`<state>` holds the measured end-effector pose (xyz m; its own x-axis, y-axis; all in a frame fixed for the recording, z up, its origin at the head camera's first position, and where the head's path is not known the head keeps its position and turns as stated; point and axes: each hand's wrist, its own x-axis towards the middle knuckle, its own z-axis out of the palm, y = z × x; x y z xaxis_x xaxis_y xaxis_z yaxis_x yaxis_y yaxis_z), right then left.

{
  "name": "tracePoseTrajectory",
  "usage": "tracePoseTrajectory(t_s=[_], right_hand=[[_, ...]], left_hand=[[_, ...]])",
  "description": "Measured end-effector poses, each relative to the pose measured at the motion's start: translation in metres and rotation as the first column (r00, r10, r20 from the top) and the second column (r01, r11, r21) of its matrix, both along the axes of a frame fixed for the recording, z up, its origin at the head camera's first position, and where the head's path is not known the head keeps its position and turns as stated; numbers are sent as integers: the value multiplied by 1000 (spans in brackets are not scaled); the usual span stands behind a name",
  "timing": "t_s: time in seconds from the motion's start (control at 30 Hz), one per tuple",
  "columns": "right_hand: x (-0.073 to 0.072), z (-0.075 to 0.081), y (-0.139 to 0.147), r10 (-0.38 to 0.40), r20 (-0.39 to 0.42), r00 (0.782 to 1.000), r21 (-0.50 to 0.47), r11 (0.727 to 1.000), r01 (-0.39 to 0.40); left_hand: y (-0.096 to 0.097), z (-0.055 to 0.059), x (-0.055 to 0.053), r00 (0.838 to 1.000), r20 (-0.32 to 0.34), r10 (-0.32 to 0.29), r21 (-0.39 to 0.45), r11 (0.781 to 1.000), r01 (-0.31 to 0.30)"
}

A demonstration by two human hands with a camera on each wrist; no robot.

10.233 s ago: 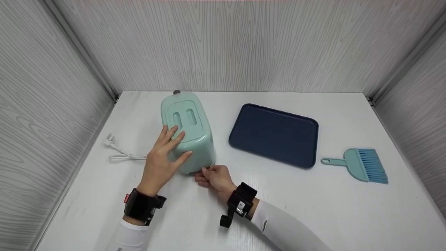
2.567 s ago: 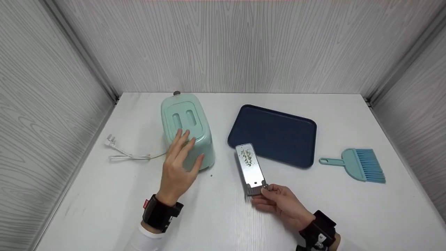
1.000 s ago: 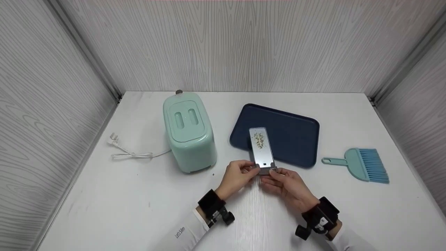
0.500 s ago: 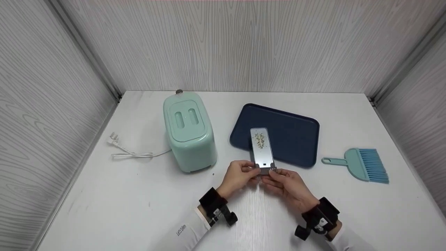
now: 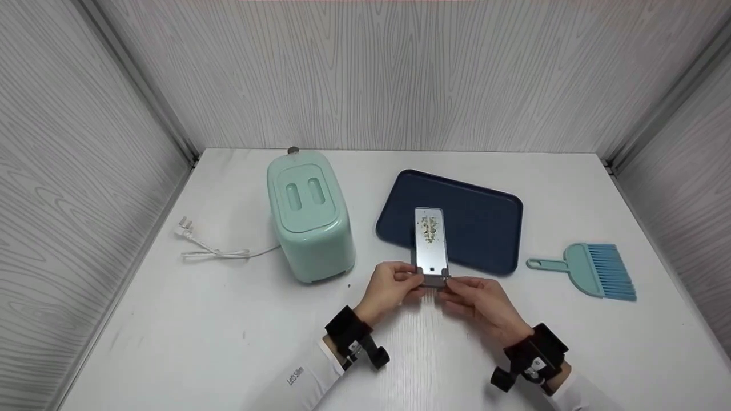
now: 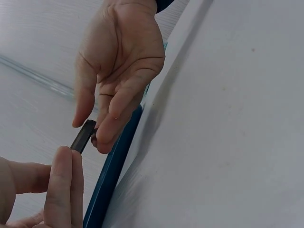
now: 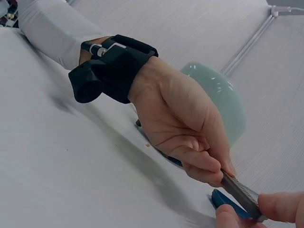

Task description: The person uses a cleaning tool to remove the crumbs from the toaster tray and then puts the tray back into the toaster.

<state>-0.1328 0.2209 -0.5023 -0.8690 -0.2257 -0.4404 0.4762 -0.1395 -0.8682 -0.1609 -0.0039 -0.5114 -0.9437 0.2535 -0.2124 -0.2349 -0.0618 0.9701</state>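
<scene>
A slim metal crumb tray (image 5: pixel 432 251) with a grey front edge carries a scatter of crumbs (image 5: pixel 429 227). It is held level over the near-left part of the navy serving tray (image 5: pixel 480 234). My left hand (image 5: pixel 388 288) pinches the left end of the grey edge between thumb and fingers. At the right corner, my right hand (image 5: pixel 485 305) has its thumb and fingers around the tip of that edge. The right wrist view shows the crumb tray (image 7: pixel 240 194) edge-on between both hands. A mint-green toaster (image 5: pixel 311 222) stands upright to the left.
The toaster's white cord and plug (image 5: pixel 211 248) lie at the far left. A small teal hand brush (image 5: pixel 588 271) with blue bristles lies on the right. One dark crumb (image 5: pixel 349 285) sits on the white table (image 5: pixel 228 342) near the toaster. Walls enclose the back and sides.
The crumb tray came from the toaster side in the right hand. Then the left hand left the toaster and took its other end. Lately the tray has turned straighter and the right hand shifted slightly right.
</scene>
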Motion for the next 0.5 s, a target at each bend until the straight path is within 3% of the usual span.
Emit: tracePoseTrajectory(t_s=[0.27,0.5], right_hand=[[-9,16,33,14,-77,997,119,993,-4],[-21,33,76,59,-168,984,288,958,-8]], left_hand=[[-1,1,-1,1000,25,19,19,1000,-19],[-2,0,-2,999,27,16,20,1000,-17]])
